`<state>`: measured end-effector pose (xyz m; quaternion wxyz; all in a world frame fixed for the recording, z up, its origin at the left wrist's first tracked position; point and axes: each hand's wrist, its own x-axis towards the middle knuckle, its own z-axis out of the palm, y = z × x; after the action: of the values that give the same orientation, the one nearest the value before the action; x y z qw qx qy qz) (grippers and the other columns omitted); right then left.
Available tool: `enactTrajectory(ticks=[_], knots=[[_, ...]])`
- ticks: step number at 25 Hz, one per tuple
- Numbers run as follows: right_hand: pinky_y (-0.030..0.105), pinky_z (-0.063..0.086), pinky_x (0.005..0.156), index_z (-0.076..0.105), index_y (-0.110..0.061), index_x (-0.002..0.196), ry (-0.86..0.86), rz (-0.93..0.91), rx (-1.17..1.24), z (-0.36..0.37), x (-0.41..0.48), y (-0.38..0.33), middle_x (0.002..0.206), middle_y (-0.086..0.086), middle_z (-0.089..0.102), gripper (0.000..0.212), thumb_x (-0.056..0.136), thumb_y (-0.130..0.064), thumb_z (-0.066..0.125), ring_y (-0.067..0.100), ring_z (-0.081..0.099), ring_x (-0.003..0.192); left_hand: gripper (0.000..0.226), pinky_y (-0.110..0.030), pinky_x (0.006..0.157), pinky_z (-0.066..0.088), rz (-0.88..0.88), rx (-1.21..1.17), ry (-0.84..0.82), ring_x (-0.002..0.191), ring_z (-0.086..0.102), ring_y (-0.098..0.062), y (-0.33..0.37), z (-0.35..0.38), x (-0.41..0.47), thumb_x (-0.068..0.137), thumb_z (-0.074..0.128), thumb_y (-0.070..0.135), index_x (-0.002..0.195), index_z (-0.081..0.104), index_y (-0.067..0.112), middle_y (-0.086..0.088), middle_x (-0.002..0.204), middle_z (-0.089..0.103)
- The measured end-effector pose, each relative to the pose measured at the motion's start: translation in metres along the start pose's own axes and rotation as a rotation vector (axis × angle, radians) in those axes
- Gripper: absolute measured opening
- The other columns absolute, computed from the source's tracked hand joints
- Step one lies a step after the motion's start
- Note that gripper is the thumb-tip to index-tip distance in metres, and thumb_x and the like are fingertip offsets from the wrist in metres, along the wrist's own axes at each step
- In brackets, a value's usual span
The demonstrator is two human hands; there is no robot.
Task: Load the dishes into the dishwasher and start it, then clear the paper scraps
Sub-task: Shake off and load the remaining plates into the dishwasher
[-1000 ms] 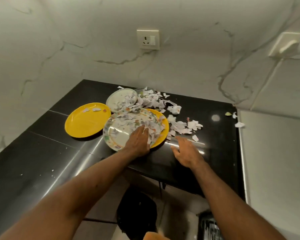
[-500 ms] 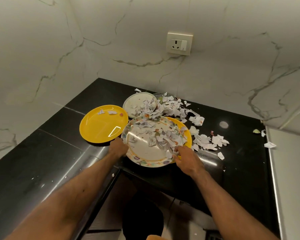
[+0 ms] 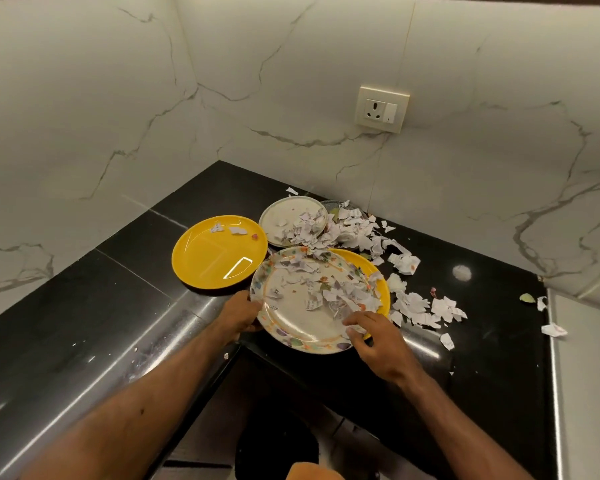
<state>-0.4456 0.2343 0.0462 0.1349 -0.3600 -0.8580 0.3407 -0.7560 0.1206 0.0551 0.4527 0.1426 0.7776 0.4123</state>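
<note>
A white floral plate (image 3: pixel 298 313) strewn with paper scraps (image 3: pixel 336 292) sits tilted over a yellow plate (image 3: pixel 378 278) near the counter's inner corner edge. My left hand (image 3: pixel 238 317) grips the floral plate's left rim. My right hand (image 3: pixel 374 341) rests on its near right rim, fingers curled over scraps there. A second yellow plate (image 3: pixel 215 254) with a few scraps lies to the left. Behind them is a pale round plate (image 3: pixel 281 216) half covered by torn paper.
Loose paper scraps (image 3: pixel 416 306) spread right across the black countertop (image 3: pixel 118 306). Marble walls meet at the corner, with a socket (image 3: pixel 381 109) above. A dark round bin (image 3: pixel 278 448) stands on the floor below the counter edge.
My left hand left the plate's centre and took its left rim. My right hand came from the counter onto the plate's right rim. The floral plate has shifted toward me.
</note>
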Motion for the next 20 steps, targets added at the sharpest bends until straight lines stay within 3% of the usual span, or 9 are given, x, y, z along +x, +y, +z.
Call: enactTrajectory(ticks=[4, 8, 10, 14, 20], knots=[[0.034, 0.044, 0.114, 0.062, -0.050, 0.133, -0.302, -0.115, 0.046, -0.024, 0.008, -0.011, 0.143, -0.030, 0.056, 0.032, 0.103, -0.054, 0.051, -0.007, 0.045, 0.136, 0.026, -0.048, 0.083, 0.063, -0.005, -0.150, -0.031, 0.102, 0.075, -0.027, 0.005, 0.012, -0.016, 0.095, 0.058, 0.004, 0.115, 0.070, 0.015, -0.008, 0.106, 0.079], [0.030, 0.018, 0.127, 0.038, -0.049, 0.156, -0.539, -0.318, -0.092, -0.018, 0.031, -0.032, 0.164, -0.024, 0.033, 0.048, 0.108, -0.053, 0.035, -0.007, 0.018, 0.153, 0.027, -0.045, 0.076, 0.063, 0.007, -0.335, -0.040, 0.099, 0.075, -0.029, 0.014, 0.036, -0.034, 0.102, 0.047, 0.000, 0.116, 0.069, 0.007, -0.012, 0.104, 0.078], [0.030, 0.005, 0.129, 0.021, -0.044, 0.163, -0.608, -0.362, -0.177, -0.008, 0.043, -0.046, 0.171, -0.020, 0.015, 0.055, 0.110, -0.053, 0.025, -0.006, 0.003, 0.156, 0.029, -0.048, 0.080, 0.062, 0.046, -0.387, -0.073, 0.100, 0.075, -0.032, 0.015, 0.046, -0.040, 0.104, 0.043, 0.003, 0.120, 0.067, 0.005, -0.015, 0.107, 0.078], [0.031, -0.008, 0.128, 0.002, -0.036, 0.166, -0.603, -0.401, -0.265, 0.001, 0.068, -0.073, 0.173, -0.016, -0.005, 0.057, 0.111, -0.046, 0.013, -0.004, -0.014, 0.156, 0.030, -0.044, 0.077, 0.061, 0.120, -0.464, -0.083, 0.094, 0.076, -0.028, 0.021, 0.053, -0.052, 0.106, 0.041, 0.007, 0.121, 0.067, 0.005, -0.016, 0.107, 0.077], [0.038, -0.005, 0.130, -0.002, -0.027, 0.167, -0.459, -0.401, -0.329, 0.013, 0.120, -0.092, 0.174, -0.011, -0.009, 0.060, 0.110, -0.043, 0.012, 0.005, -0.014, 0.158, 0.029, -0.051, 0.084, 0.061, 0.154, -0.563, -0.016, 0.100, 0.074, -0.034, 0.025, 0.043, -0.064, 0.109, 0.042, 0.012, 0.123, 0.066, 0.010, -0.017, 0.112, 0.076]])
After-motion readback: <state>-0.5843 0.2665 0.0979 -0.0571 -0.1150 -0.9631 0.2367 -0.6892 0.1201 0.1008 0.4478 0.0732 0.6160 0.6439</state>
